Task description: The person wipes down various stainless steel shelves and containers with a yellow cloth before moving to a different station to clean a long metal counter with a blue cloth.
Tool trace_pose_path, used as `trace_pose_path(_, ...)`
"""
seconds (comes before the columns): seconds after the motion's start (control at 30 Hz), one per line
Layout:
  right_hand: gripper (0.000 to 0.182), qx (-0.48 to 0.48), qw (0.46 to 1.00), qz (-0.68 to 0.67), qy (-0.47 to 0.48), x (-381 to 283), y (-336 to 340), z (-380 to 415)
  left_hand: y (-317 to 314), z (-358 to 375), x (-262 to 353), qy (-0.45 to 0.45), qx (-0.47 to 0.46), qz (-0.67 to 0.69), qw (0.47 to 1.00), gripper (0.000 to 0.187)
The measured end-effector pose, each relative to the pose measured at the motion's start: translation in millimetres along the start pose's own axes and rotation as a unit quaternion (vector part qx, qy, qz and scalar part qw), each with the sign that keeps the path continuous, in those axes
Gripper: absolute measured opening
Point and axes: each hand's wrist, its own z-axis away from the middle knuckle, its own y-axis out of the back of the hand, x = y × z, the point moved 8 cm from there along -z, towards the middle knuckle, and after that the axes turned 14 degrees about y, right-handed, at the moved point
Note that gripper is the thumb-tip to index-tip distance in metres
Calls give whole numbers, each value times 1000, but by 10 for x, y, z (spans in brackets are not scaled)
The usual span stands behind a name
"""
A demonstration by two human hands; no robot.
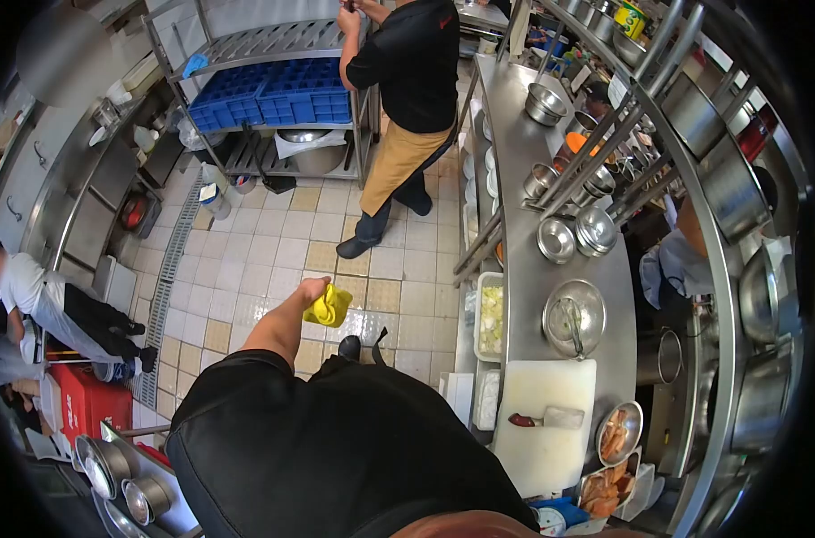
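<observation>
My left hand (312, 289) reaches out ahead of me over the tiled floor, its fingers closed on a crumpled yellow cloth (329, 307). The cloth hangs below and to the right of the fingers, touching nothing else that I can see. My right hand is out of sight. To my right, on the steel counter (537, 305), lies a white cutting board (537, 448) with a red-handled cleaver (547, 418) on it. Beyond the board stands a steel bowl (574, 317) with a utensil inside.
A person in black with a tan apron (407, 166) stands ahead, near a rack of blue crates (304, 94). Another person in white (53, 300) is at the left. Lettuce-like greens (491, 318) fill a bin beside the counter. Tiled floor (273, 238) stretches ahead.
</observation>
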Motion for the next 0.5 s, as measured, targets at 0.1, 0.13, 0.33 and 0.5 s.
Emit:
trace_pose_path(0.1, 26, 4, 1000, 2, -8, -13, -73, -14, -105, 139, 222, -22, -25, 7, 999, 46)
trace_pose_path(0.13, 27, 5, 1000, 4, -11, -18, -99, -15, -135, -7, 220, -23, -32, 14, 999, 47)
trace_pose_path(0.33, 28, 20, 1000, 9, -23, -66, -203, 29, -34, -49, 276, -7, -16, -45, 999, 51)
trace_pose_path(0.5, 29, 41, 999, -1, -27, -114, -274, 176, -50, -747, 56, -8, -36, -85, 996, 55)
